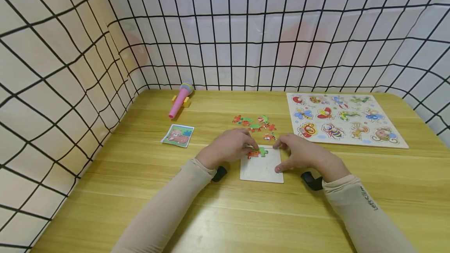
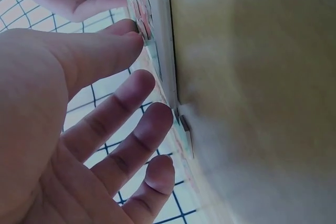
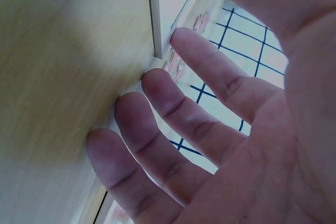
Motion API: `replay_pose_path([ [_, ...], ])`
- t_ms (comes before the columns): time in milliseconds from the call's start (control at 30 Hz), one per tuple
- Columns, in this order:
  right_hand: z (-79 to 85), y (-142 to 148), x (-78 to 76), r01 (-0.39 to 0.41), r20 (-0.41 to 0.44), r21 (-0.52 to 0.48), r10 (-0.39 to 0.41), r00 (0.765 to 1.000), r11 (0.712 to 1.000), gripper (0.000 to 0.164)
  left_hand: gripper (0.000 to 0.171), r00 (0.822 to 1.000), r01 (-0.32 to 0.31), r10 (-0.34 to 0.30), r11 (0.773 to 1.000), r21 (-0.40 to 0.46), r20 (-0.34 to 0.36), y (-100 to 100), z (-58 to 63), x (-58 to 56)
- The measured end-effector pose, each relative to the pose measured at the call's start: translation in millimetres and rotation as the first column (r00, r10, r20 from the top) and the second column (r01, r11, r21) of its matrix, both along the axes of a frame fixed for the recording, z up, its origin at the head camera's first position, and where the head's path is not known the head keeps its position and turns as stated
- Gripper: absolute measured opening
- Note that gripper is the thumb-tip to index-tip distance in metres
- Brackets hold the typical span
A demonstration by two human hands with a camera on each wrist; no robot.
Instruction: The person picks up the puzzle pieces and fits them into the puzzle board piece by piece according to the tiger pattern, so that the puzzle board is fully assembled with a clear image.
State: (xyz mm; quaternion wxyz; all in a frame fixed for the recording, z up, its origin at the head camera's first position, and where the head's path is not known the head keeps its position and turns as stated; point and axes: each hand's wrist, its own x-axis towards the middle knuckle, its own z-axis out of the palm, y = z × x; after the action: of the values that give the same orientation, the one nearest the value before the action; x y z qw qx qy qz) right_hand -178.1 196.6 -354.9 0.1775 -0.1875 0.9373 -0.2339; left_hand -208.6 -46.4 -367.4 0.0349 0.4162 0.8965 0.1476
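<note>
A white puzzle tray (image 1: 261, 171) lies flat on the table, with joined red and green puzzle pieces (image 1: 261, 152) along its upper part. My left hand (image 1: 230, 145) reaches over the tray's upper left, and its thumb and index fingertip pinch a red puzzle piece (image 2: 144, 17). The other fingers (image 2: 149, 129) of that hand are spread loosely. At the tray's right side rests my right hand (image 1: 304, 153), thumb on the right edge and index finger at the upper right corner. Its remaining fingers (image 3: 134, 119) are extended by the tabletop.
Several loose puzzle pieces (image 1: 254, 127) lie just beyond the tray. A picture card (image 1: 178, 135) and a pink toy microphone (image 1: 179, 102) on a yellow stand (image 1: 186, 102) are at left. An insect puzzle board (image 1: 342, 118) lies at right. Black netting (image 1: 230, 42) encloses the table.
</note>
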Motion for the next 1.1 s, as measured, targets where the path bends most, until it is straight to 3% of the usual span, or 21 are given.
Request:
replay_pose_path([
  [433, 1.2, 0.1, 0.5, 0.004, 0.007, -0.008, -0.004, 1.0, 1.0, 0.065, 0.017, 1.0, 0.004, -0.005, 1.0, -0.018, -0.028, 1.9, -1.6, 0.3],
  [1100, 1.9, -0.5, 0.5, 0.007, 0.013, 0.003, -0.007, 1.0, 1.0, 0.064, 0.022, 1.0, 0.001, -0.001, 0.999, -0.033, -0.013, 1.7, -1.8, 0.1],
])
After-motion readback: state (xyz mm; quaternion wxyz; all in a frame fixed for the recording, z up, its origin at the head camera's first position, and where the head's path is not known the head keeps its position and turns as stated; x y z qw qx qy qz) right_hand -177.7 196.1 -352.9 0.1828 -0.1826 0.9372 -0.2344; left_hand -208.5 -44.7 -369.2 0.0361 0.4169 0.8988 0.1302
